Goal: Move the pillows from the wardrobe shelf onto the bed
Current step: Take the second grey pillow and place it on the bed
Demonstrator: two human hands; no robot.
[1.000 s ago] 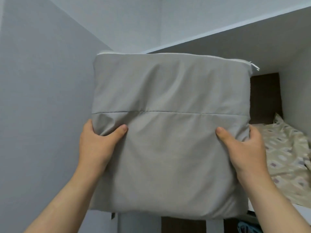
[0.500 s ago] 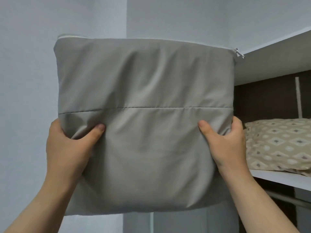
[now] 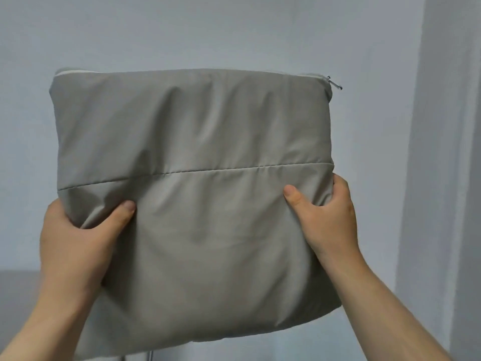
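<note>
A grey pillow (image 3: 192,178) is held up in the air in front of a pale wall (image 3: 234,29), square to the camera and roughly upright, filling most of the view. The left hand (image 3: 75,246) grips the pillow's left edge a little below its middle: the thumb lies across the near face, pointing inward and pressing a fold into the fabric, while the fingers wrap round behind the edge and are hidden. The right hand (image 3: 325,217) grips the opposite edge slightly higher, its thumb likewise laid on the near face and its fingers curled round the side, the fabric bunched under them. Both hands are closed on the pillow, neither flat nor loose, and both bare forearms rise from the lower corners of the view. A straight seam (image 3: 197,171) crosses the pillow's face from left to right, just above the two thumbs. A white strip runs along the top edge, and a small metal zip pull (image 3: 335,84) sticks out at the top right corner. The pillow touches nothing but the hands. A lighter vertical panel (image 3: 447,152) stands at the right.
</note>
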